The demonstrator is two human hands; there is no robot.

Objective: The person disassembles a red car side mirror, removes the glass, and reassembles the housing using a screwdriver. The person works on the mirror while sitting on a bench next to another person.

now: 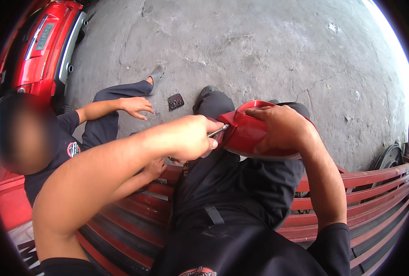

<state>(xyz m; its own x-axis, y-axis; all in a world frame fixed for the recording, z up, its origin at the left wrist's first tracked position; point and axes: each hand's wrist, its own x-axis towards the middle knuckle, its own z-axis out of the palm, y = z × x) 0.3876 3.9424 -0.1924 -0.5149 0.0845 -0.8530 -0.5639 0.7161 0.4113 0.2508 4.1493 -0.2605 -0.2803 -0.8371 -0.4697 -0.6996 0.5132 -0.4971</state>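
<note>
Head view: your left hand (193, 138) grips a thin metal tool (217, 130), tip at the red part (244, 133)'s left end; your right hand (285, 123) grasps that part, fingers spread. Part sits over your lap (241, 184). Co-worker (71, 124) sits left.

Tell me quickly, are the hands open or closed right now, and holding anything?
Left hand: closed, holding a slim metal tool.
Right hand: fingers spread over the red part; whether it grips cannot be told.
</note>
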